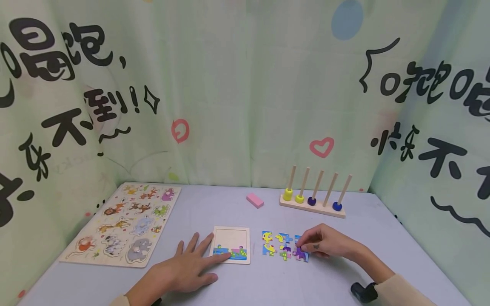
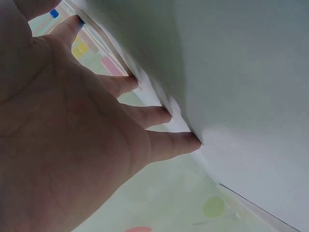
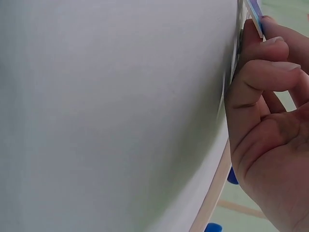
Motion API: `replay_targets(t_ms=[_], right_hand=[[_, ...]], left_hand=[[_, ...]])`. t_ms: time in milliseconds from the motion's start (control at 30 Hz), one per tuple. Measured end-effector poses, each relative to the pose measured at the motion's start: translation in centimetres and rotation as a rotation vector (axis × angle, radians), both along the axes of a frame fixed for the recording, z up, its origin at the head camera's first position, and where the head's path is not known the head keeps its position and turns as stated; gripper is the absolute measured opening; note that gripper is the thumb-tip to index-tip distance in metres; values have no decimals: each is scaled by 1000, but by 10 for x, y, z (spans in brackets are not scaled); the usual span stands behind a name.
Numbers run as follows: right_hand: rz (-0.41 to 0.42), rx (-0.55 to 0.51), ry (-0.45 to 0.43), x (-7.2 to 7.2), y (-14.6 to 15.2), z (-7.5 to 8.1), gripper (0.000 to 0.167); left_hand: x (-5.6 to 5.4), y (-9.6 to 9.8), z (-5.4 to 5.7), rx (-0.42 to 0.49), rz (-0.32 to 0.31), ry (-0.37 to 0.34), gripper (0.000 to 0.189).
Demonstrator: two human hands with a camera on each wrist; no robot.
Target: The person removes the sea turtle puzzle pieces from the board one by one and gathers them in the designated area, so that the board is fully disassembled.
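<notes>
My left hand [image 1: 187,268] lies with its fingers spread, the index fingertip on the lower part of a small square wooden puzzle tray [image 1: 231,238]. Blue, green and pink pieces fill a strip along the tray's bottom; bare wood shows above them. The left wrist view shows the fingers straight, tips down along the tray and tabletop. To the right of the tray, loose jigsaw pieces [image 1: 267,250] lie in rows. At their right end my right hand [image 1: 327,242] pinches a puzzle piece [image 3: 254,17] between thumb and finger, tilted up in the right wrist view.
A large animal puzzle board [image 1: 95,227] lies at the left. Behind the loose pieces are a pink block [image 1: 254,200] and a wooden peg stand [image 1: 311,208] with yellow and blue beads. A printed curtain [image 1: 245,93] encloses the table [image 1: 237,289].
</notes>
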State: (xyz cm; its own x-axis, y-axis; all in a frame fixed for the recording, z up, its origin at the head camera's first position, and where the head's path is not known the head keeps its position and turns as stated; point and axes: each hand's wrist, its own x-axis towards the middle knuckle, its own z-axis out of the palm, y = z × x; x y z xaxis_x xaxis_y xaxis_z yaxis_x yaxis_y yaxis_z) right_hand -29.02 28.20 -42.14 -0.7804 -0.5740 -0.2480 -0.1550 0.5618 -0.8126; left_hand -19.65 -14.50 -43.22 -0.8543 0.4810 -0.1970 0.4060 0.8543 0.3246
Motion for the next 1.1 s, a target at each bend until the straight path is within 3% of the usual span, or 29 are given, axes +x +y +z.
replay_targets(t_ms=[1100], right_hand=[[-43,23,27,4,-3,4,20]], left_hand=[[-1,0,0,-4,6,-15,54]])
